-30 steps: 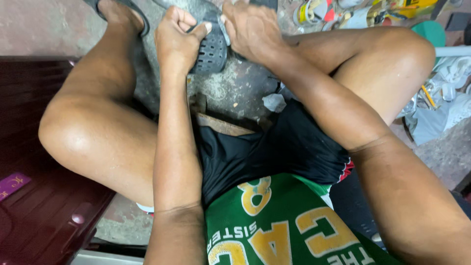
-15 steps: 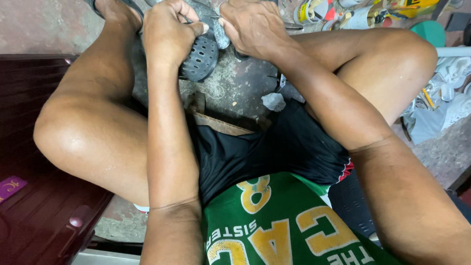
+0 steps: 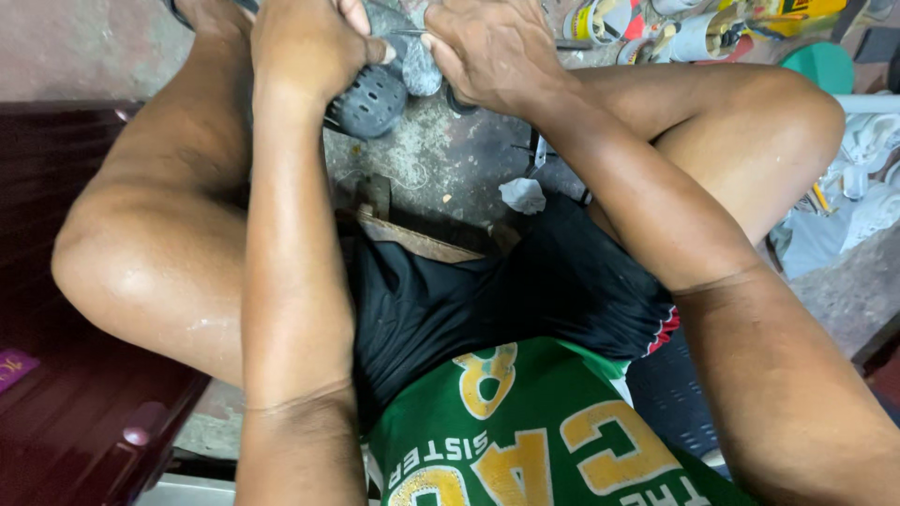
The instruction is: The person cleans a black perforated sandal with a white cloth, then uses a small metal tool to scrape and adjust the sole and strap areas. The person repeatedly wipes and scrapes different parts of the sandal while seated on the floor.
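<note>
Rough grey concrete floor (image 3: pixel 450 159) fills the gap between the seated person's bent knees, stained and dusty. Up at the top of the view, both hands meet over a dark grey perforated shoe (image 3: pixel 370 101), a rubber clog-like piece with rows of round holes. It hangs just above the floor, between the two hands. The left hand (image 3: pixel 305 42) is clenched around its upper edge, fingers curled tight. The right hand (image 3: pixel 492 47) is pinched together on a lighter grey part (image 3: pixel 422 70) of the shoe, with a thin dark tool (image 3: pixel 405 33) between its fingertips; what kind of tool it is I cannot tell.

Compared with a second ago, the shoe has turned: its holed face now points down and toward the left arm, and both hands have drawn closer to the top edge of the view.

Below the hands a crumpled white scrap (image 3: pixel 522 195) lies on the floor beside the right thigh. A strip of wood (image 3: pixel 412 239) sits at the edge of the black shorts. Cans and tubes (image 3: pixel 694 28) crowd the upper right, near a green round lid (image 3: pixel 825 66). A dark red plastic stool (image 3: pixel 66 394) stands at the left.
</note>
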